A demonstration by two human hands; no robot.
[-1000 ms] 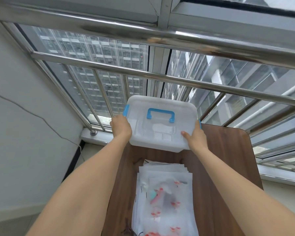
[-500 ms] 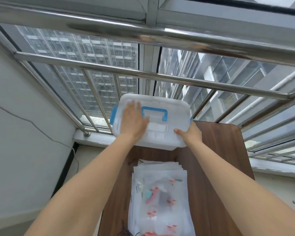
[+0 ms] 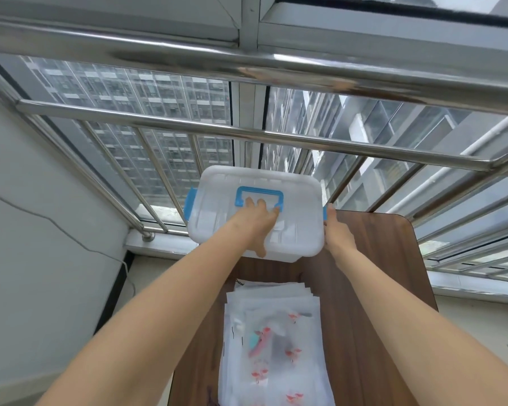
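The box's (image 3: 294, 200) contents can't be made out through the frosted plastic, and its near wall is mostly hidden behind the left forearm. The stack of printed bags (image 3: 276, 332) is cut off at the bottom edge. The box sits at the far end of the worktop (image 3: 379, 273), close to the window railing (image 3: 276, 139). It's lid up, with the long axis running left to right and a blue latch (image 3: 189, 202) showing at the left end. The left hand (image 3: 254, 222) lies on the lid with fingers fairly straight, tips inside the blue handle's (image 3: 260, 191) loop. The right hand (image 3: 336, 230) is against the box's right end, thumb up by the rim – its fingers are out of sight, so the grip can't be judged.
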